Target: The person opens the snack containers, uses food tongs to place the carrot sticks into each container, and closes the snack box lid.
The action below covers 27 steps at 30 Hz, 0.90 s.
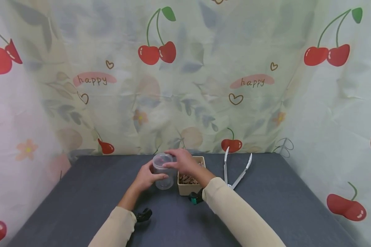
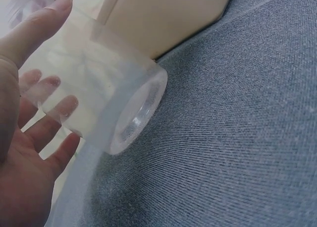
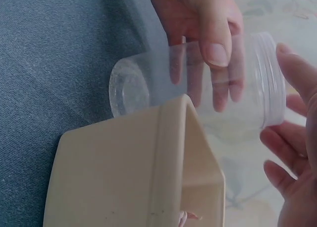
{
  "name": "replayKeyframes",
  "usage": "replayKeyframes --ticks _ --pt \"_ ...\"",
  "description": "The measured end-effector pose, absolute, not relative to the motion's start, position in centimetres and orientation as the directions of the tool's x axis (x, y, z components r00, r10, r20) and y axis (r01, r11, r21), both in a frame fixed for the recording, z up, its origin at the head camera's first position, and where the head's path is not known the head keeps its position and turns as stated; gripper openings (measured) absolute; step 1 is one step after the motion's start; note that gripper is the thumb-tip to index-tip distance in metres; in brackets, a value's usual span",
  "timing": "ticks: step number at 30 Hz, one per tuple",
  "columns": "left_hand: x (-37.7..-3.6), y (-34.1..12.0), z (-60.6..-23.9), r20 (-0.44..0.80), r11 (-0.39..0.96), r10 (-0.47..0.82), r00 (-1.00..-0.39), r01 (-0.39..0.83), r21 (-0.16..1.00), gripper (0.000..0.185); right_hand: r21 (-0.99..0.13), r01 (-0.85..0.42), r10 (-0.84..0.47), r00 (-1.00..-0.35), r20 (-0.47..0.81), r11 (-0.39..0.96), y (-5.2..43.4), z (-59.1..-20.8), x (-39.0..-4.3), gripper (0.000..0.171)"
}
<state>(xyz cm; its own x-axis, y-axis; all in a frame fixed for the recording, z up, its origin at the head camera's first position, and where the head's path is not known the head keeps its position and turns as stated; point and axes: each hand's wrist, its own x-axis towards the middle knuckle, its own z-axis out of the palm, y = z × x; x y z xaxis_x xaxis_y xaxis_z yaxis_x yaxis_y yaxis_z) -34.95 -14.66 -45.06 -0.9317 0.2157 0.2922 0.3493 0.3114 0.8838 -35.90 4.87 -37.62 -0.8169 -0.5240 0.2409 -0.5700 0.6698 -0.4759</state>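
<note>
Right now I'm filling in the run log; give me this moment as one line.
left hand: grips clear jar | right hand: fingers at jar's rim | jar: upright on table, beside beige box | tongs: untouched

Looking like a makeshift recording booth rather than a real kitchen or shop: someone's sitting at a table [image 1: 96, 192] that's wearing a dark grey fabric cover, and a cherry-print curtain [image 1: 185, 85] reading "happy" is hanging around it on three sides, blocking off whatever room is lying behind it.
</note>
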Motion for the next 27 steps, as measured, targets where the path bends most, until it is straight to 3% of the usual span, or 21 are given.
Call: replayKeyframes --ticks 7,14,21,27 --pt "-35.2 -14.8 -45.3 0.289 0.304 0.214 -0.933 0.344 0.888 0.067 -0.502 -0.616 -0.579 -0.776 0.252 0.607 5.2 -37.8 -36.0 0.053" --pt "-33.4 -14.5 -43.3 0.285 0.286 0.268 -0.92 0.358 0.889 0.066 -0.435 -0.567 -0.491 -0.824 0.283 0.7 4.7 -38.3 -35.5 0.056" --pt "-34.4 -14.6 -44.6 0.295 0.304 0.245 -0.924 0.362 0.881 0.063 -0.252 -0.507 -0.433 -0.851 0.296 0.824 3.6 -38.2 -34.9 0.063" --pt "-35.0 -14.9 -45.3 0.288 0.338 0.235 -0.928 0.356 0.872 0.067 -0.251 -0.452 -0.38 -0.88 0.286 0.856 2.7 -38.3 -34.7 0.07"
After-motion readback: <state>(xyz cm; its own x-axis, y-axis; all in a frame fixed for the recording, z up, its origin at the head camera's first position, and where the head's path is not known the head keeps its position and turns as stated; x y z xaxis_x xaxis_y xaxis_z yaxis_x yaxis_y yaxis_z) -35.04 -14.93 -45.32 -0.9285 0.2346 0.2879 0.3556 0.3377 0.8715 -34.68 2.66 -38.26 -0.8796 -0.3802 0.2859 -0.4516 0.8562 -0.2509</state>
